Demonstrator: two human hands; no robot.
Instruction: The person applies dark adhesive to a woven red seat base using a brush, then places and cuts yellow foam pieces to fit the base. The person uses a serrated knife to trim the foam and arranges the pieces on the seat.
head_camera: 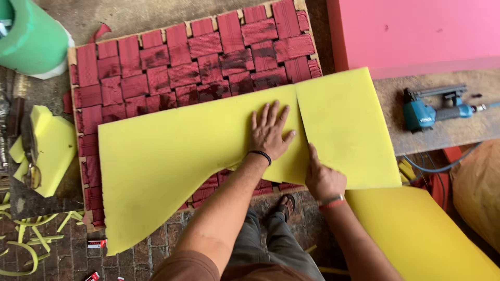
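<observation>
- Pressing flat w/ left hand (269, 134), fingers spread, palm down on big yellow foam sheet (172, 156) – no grasp, just weight on it
- Right hand (322, 177) rests at the seam, fingers lying on smaller yellow foam piece (344, 130), not curled round anything
- Both foam pieces lie edge to edge over red webbed frame (182, 62)
- Blue staple gun (435, 109) on bench at right, well apart
- Pink foam block (416, 31) behind it; green roll (31, 36) top left

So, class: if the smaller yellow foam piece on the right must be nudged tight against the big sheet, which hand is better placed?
The right hand: it rests at the seam, touching the smaller yellow foam piece. The left hand lies flat on the large yellow foam sheet, likely steadying it.
</observation>
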